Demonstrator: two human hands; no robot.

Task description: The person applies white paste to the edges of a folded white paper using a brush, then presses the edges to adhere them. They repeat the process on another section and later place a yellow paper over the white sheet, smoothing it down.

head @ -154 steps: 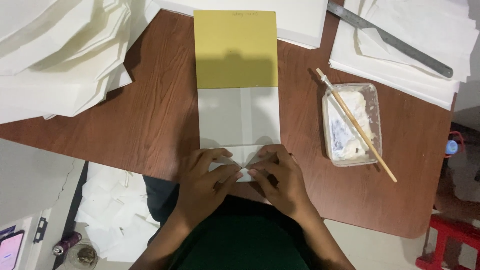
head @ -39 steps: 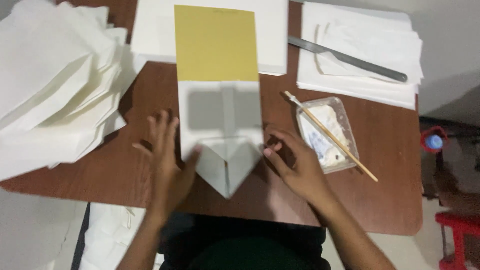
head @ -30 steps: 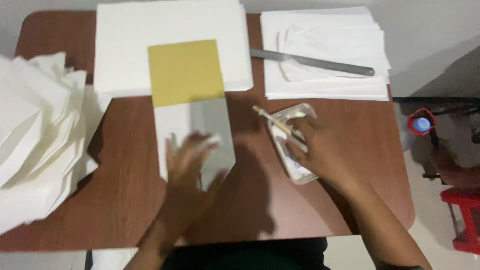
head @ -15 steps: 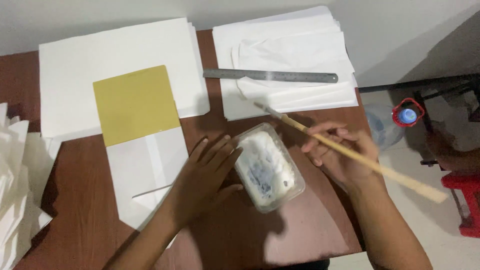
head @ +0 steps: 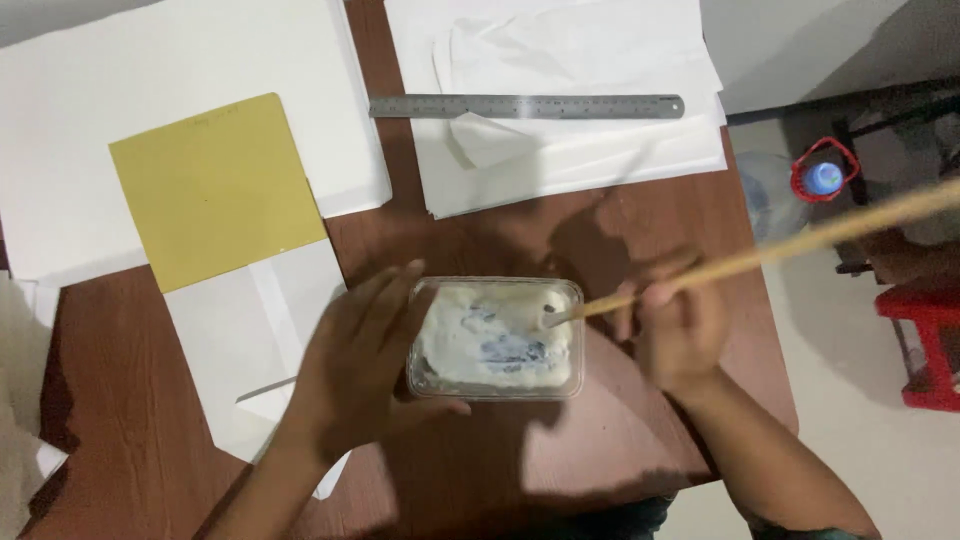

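Observation:
A clear plastic tub (head: pixel 497 338) of white paste sits on the brown wooden table (head: pixel 560 460). My left hand (head: pixel 362 368) grips the tub's left side. My right hand (head: pixel 676 322) holds a long wooden stick (head: pixel 790 245), blurred by motion, with its tip dipped in the paste. Left of the tub lies a folded white paper (head: pixel 245 340) with a yellow card (head: pixel 215 188) covering its upper part.
A steel ruler (head: pixel 527 106) lies on a stack of white sheets (head: pixel 560 90) at the back. Another white stack (head: pixel 150 90) sits back left. On the floor at right are a bottle with a red ring (head: pixel 825 172) and a red stool (head: pixel 925 340).
My view has moved closer and shifted right. My left hand left the folded paper and took the tub's side. My right hand lifted the stick and dipped its tip into the paste.

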